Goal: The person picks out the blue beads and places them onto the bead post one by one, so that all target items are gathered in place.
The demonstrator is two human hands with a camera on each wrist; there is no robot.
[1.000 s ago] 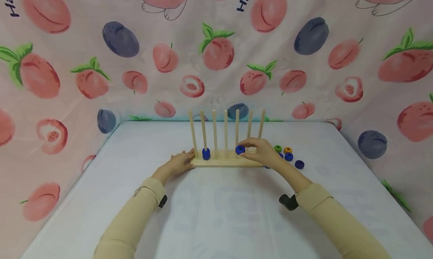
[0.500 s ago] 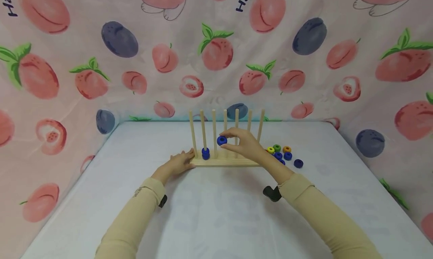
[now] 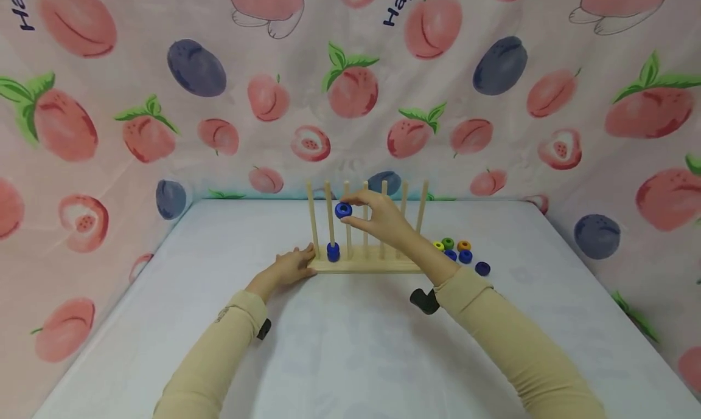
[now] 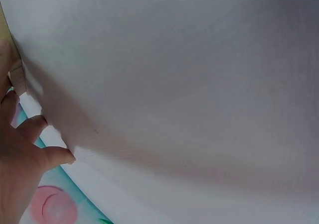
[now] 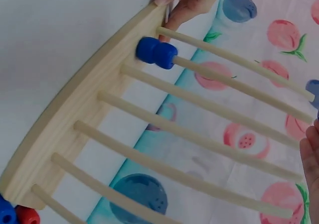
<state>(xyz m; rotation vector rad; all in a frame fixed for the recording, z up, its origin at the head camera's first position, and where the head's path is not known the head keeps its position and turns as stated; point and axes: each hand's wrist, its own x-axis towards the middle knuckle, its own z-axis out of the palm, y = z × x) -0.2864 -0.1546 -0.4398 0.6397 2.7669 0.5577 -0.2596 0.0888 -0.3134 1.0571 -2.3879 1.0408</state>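
My right hand pinches a blue bead between thumb and fingertips, its hole showing. The bead is raised near the upper part of the second and third pegs of a wooden peg rack. Low on the second peg from the left, two blue beads are stacked on the base. At the rack's left end, my left hand holds the base, thumb at the front and fingers around the end. In the right wrist view, only an edge of the right hand shows, and the held bead is almost wholly cut off.
Loose beads lie right of the rack: a yellow bead, a green bead, an orange bead and several blue ones. A red bead lies by the rack's right end. Behind the white table hangs a fruit-print cloth.
My right hand has carried the blue bead left and upward, from beside the fifth peg to near the upper second and third pegs. The left hand has stayed on the rack's end.
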